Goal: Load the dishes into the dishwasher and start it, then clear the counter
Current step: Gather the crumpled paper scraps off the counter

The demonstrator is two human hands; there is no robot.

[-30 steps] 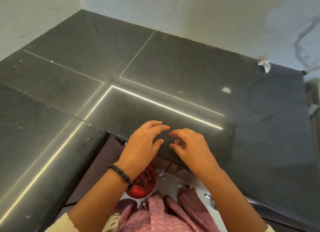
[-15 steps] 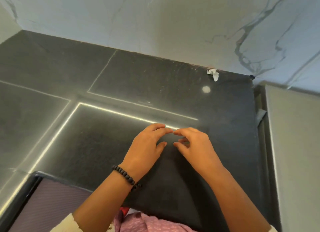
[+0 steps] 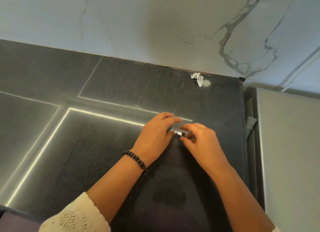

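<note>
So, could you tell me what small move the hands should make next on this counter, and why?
Probably reach the right hand toward the crumpled white paper scrap by the wall and pick it up. Both hands hover close together over the dark counter, and whether they pinch anything is unclear. The scrap is the one loose item visible left to clear.

left hand and right hand side by side, fingers loosely curled

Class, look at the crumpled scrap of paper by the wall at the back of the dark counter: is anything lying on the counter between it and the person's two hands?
Nothing visible does. Bare counter separates the paper scrap from the left hand and right hand.
</note>
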